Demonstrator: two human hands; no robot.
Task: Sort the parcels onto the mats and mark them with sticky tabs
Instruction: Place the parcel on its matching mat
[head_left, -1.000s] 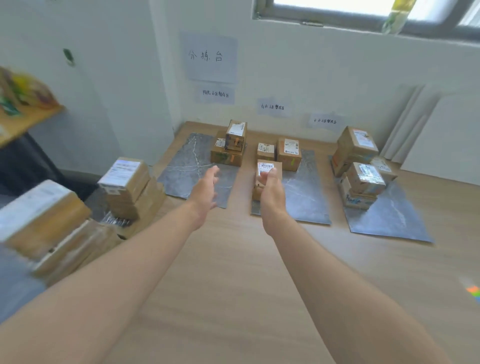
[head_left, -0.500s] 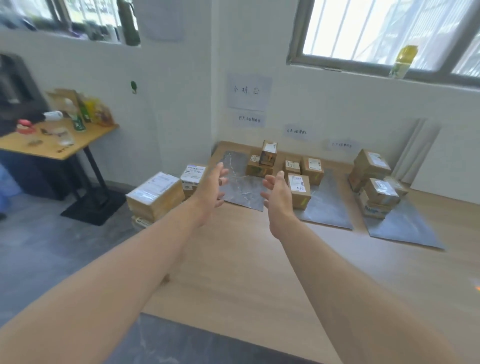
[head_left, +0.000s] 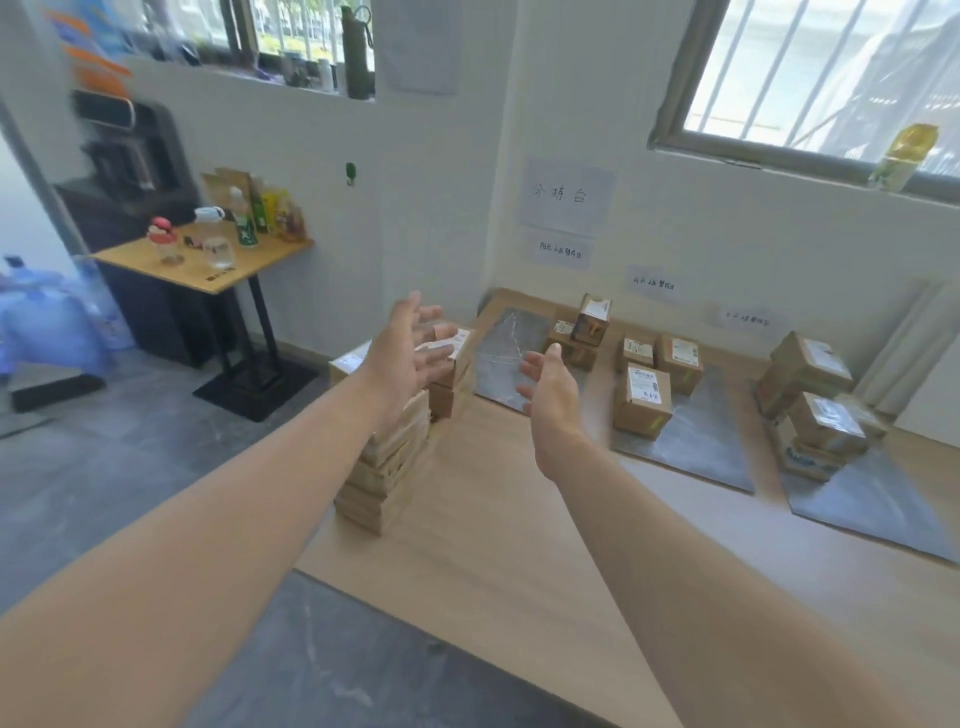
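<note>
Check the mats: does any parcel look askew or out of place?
Mostly tidy. On the left mat, one small parcel stands on end atop another rather than lying flat; nothing looks spilled or damaged.

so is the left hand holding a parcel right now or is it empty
Empty. The left hand has its fingers spread and straight, nothing in its palm, hovering in front of the stack of brown cardboard parcels.
</note>
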